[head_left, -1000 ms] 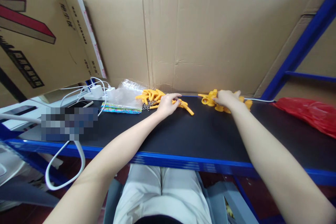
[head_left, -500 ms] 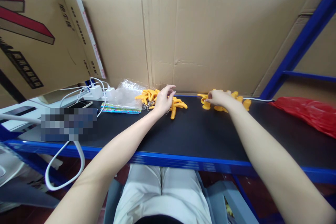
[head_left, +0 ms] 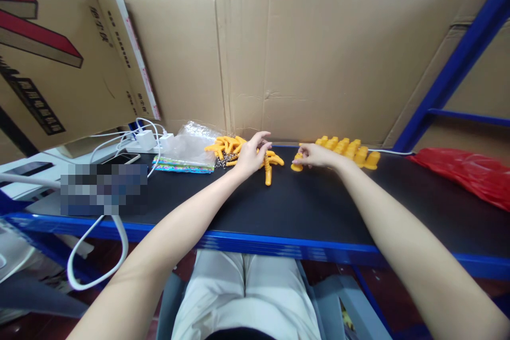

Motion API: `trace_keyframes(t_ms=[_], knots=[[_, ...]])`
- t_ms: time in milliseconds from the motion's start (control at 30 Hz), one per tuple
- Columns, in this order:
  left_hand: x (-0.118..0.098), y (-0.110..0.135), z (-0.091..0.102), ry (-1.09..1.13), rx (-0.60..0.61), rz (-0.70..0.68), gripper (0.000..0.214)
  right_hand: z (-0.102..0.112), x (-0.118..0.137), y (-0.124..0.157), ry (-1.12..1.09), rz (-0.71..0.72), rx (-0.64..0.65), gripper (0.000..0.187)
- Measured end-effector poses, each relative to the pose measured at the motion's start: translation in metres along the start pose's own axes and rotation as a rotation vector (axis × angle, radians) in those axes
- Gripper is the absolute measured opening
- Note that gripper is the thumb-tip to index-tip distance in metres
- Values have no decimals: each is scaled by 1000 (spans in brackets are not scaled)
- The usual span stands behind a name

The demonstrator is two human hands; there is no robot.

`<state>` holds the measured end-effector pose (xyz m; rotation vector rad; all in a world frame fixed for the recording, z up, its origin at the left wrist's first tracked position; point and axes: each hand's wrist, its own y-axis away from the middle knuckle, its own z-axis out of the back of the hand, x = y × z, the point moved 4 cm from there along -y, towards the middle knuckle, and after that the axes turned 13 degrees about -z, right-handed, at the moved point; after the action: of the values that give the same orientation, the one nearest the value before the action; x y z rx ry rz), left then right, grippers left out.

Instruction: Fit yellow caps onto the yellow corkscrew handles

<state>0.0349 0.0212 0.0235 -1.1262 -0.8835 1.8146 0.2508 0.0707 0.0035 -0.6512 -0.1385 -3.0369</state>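
My left hand (head_left: 252, 155) is over the pile of yellow curved pieces (head_left: 227, 144), some with small metal chains (head_left: 229, 158) among them. From its curled fingers hangs a yellow stick-shaped piece (head_left: 268, 174); the exact grip is hidden. My right hand (head_left: 314, 155) pinches a small yellow cup-shaped piece (head_left: 297, 164), wide rim down, at or just above the black tabletop (head_left: 279, 212). Behind and right of that hand, several like yellow cup-shaped pieces (head_left: 360, 155) stand in rows, partly covered by the wrist.
Clear plastic bags (head_left: 195, 143) lie on a colourful stack (head_left: 185, 166) left of the pile. Farther left are white chargers (head_left: 146, 139), cables and a phone (head_left: 121, 159). A red plastic bag (head_left: 466, 172) lies at right. Cardboard (head_left: 319, 58) walls the back; a blue edge (head_left: 287, 247) runs in front.
My right hand has moved left, away from the rows, bringing a cup-shaped piece along. My left hand has shifted slightly right, and the stick-shaped piece below it has shifted too.
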Motion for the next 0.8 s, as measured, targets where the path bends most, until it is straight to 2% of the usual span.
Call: trace_keyframes(t_ms=[133, 333, 500, 667, 800], knots=[[-3, -2, 5, -25, -49, -40, 22, -7, -1, 0, 67, 19, 67, 30], [-3, -5, 12, -95, -125, -87, 21, 4, 19, 12, 162, 91, -136, 29], [2, -7, 21, -162, -156, -55, 24, 8, 44, 30, -19, 159, -197, 28], [4, -7, 22, -173, -138, -31, 24, -6, 63, 38, -394, 304, 40, 27], [4, -6, 17, -123, -106, -11, 26, -20, 72, 37, -549, 337, 141, 37]])
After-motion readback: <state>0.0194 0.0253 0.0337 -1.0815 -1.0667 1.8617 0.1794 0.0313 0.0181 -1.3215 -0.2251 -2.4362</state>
